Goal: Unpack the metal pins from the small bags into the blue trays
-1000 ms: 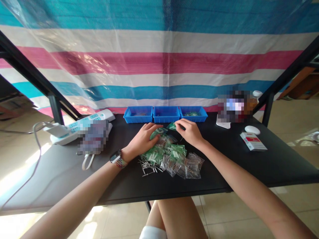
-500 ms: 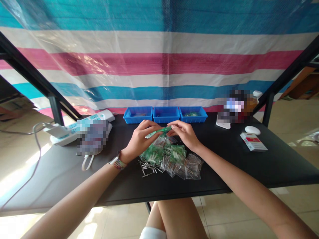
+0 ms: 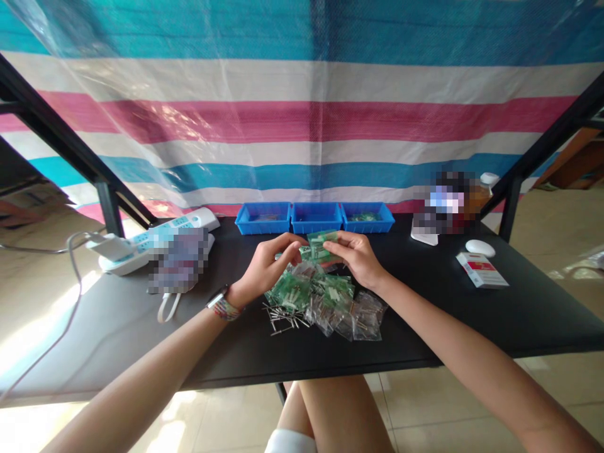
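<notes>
My right hand (image 3: 359,257) is closed on a small green plastic bag (image 3: 321,244), its thumb lying across the front. Pale pieces show through the bag. Just left of it is my left hand (image 3: 278,259), with thumb and fingertips drawn together by the bag's edge; whether anything is pinched there is hidden. Below both hands lies a pile of green bags (image 3: 291,290) holding white pieces. Clear bags (image 3: 361,318) with thin metal pins lie at its right. Loose metal pins (image 3: 285,321) are scattered at its front left.
Behind the hands stand three blue bins, the left bin (image 3: 263,228), the middle bin (image 3: 316,228) and the right bin (image 3: 368,227). A power strip (image 3: 189,220) lies left on the black table (image 3: 212,358). A small box (image 3: 482,272) and a white mouse (image 3: 480,248) sit right.
The green bag has turned from nearly edge-on to facing me and moved right with my right hand. My left fingers have come off its left end and drawn together.
</notes>
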### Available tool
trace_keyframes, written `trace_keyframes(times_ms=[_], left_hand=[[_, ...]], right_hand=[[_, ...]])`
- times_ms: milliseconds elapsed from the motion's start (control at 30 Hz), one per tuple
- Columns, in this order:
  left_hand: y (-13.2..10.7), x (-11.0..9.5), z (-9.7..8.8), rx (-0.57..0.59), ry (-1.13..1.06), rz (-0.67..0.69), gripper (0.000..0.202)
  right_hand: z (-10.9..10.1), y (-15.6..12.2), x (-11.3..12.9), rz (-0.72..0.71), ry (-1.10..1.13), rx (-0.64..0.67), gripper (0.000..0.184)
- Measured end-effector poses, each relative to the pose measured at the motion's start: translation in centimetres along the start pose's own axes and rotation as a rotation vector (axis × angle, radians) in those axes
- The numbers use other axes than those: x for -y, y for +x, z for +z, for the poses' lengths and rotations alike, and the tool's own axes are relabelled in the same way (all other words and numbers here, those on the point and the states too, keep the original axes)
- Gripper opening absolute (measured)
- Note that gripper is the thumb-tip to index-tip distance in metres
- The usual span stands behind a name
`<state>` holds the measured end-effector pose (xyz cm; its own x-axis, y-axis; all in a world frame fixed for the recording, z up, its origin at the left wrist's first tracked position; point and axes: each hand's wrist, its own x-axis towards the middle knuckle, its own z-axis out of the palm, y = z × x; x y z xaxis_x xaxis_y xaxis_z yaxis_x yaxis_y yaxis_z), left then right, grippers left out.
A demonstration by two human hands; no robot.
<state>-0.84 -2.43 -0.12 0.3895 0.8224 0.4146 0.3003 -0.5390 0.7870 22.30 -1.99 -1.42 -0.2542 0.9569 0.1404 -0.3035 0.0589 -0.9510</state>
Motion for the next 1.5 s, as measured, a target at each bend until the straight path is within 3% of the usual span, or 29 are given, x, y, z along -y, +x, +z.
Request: trace_keyframes(times_ms=[133,267,367,467,567,667,867,967,1100,1233,1500], left_hand=[[0.3,0.3,-0.2,-0.081,0.057,-0.015,0.036],[0.5,1.0,-0.3,-0.043,0.257,0.046,0.028],[0.4,1.5,-0.3,0.054,0.438,0.071,0.031],[0.2,1.9,-0.1,0.135,0.535,0.065,0.038],[0.1,2.3,0.0,0.163,0.566,0.061,0.042],[0.2,2.7,-0.2,0.170,0.576,0.060,0.041],[0.5,3.7,-0.5,0.163,0.555,0.062,0.030],[0.5,3.8,-0.5,0.148,0.497,0.066,0.025],[0.6,3.7,-0.2,0.143,0.391,0.061,0.019],[0.5,3.4,0.0,0.130,0.346,0.069,0.018],[0.6,3.0,0.2,0.102,0.301,0.056,0.021]], right_hand=[[-3.2,1.9,1.2,-0.067,0.128,-0.230,0.020],[-8.3,3.5,3.2,-0.219,0.156,-0.455,0.015],[-11.8,3.9,4.7,-0.508,-0.054,-0.664,0.013],[-13.5,3.8,5.0,-0.734,-0.537,-0.829,0.015],[-13.0,3.4,3.7,-0.692,-1.092,-0.695,0.030],[-11.5,3.2,1.9,-0.550,-1.399,-0.460,0.035],[-8.0,2.4,0.4,-0.668,-1.353,-0.258,0.030],[-5.7,1.8,-0.3,-0.645,-1.222,-0.025,0.026],[-2.6,1.4,-1.8,-0.480,-1.101,0.302,0.032],[-1.0,1.4,-2.9,-0.416,-1.134,0.348,0.041],[-1.7,1.3,-2.4,-0.482,-1.135,0.237,0.031]])
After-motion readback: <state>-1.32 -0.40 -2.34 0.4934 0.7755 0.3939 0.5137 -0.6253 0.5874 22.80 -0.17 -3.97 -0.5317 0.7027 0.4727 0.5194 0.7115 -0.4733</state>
